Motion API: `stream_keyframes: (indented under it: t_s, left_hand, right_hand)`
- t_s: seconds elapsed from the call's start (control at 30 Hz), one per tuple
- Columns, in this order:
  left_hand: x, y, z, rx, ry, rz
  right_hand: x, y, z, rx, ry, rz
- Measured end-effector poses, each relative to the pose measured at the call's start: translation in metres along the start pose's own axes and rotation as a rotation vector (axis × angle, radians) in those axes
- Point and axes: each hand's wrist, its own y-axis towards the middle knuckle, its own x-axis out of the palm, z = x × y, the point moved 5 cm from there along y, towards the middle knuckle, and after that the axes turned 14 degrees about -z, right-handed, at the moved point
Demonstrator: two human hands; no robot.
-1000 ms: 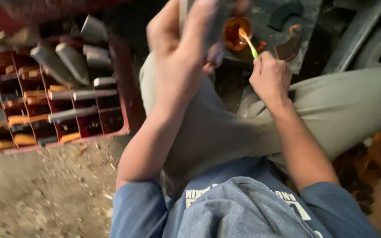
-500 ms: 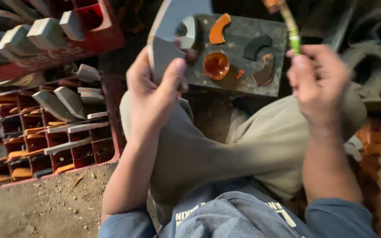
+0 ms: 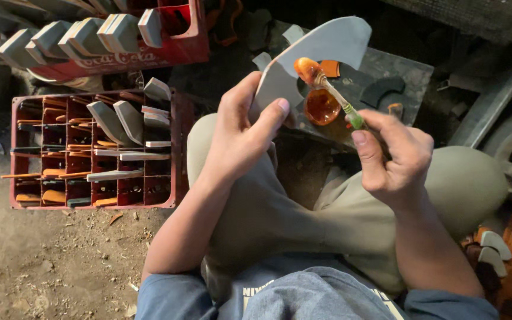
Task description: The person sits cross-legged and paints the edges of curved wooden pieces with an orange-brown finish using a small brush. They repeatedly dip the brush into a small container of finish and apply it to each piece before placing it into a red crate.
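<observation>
We look down on a seated person's knees in olive-grey trousers point(image 3: 351, 219) over a dirt floor point(image 3: 48, 261).

To the left stands a red plastic compartment crate point(image 3: 176, 148), its cells holding grey wedge-shaped cut pieces point(image 3: 111, 121) upright and flat orange and grey strips point(image 3: 111, 175) across them. A second red crate point(image 3: 149, 56) lies beyond it, also loaded with grey pieces.

Ahead of the knees rests a dark flat board point(image 3: 413, 74) carrying curved dark and orange offcuts and a small round dish of amber glue point(image 3: 321, 106).

The left hand point(image 3: 238, 139) is closed on a large flat grey curved sheet piece point(image 3: 327, 41), thumb on the near face and fingers behind, holding it raised and tilted above the board.

The right hand point(image 3: 395, 160) is clenched round the green handle of a thin glue stick with an amber-coated tip point(image 3: 310, 70). The tip lies against the near face of the grey piece, close to its inner notch.

We judge the gluing of this piece to be at an early stage: the visible grey face shows no clear amber film beyond the tip, so most of the coating appears outstanding. The pieces already racked in the crates suggest part of the batch has been handled; whether they are coated we cannot tell.
</observation>
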Motion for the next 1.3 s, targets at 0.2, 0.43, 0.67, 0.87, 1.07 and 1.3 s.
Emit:
stream_keyframes:
  t_s: [0.2,0.43,0.67,0.87,1.07,1.3]
  left_hand:
    - [-0.003,0.011,-0.005,-0.034,-0.043,-0.038]
    - [-0.009,0.016,-0.006,-0.095,-0.042,-0.026]
    - [-0.014,0.014,-0.003,-0.119,-0.031,0.0]
    - [-0.017,0.014,-0.004,-0.082,-0.055,0.017]
    - [-0.016,0.014,-0.005,-0.1,-0.048,0.022]
    - [-0.014,0.015,-0.003,-0.09,-0.026,0.026]
  right_hand:
    - [0.011,0.015,0.004,-0.005,-0.048,-0.022]
    - [0.01,0.022,0.003,-0.005,-0.028,0.036]
    - [0.014,0.026,0.006,0.059,-0.037,0.045]
    - [0.019,0.029,0.002,-0.025,-0.101,-0.007]
    - [0.01,0.032,-0.003,0.013,-0.026,0.07]
    - [0.02,0.033,0.002,0.06,-0.083,0.006]
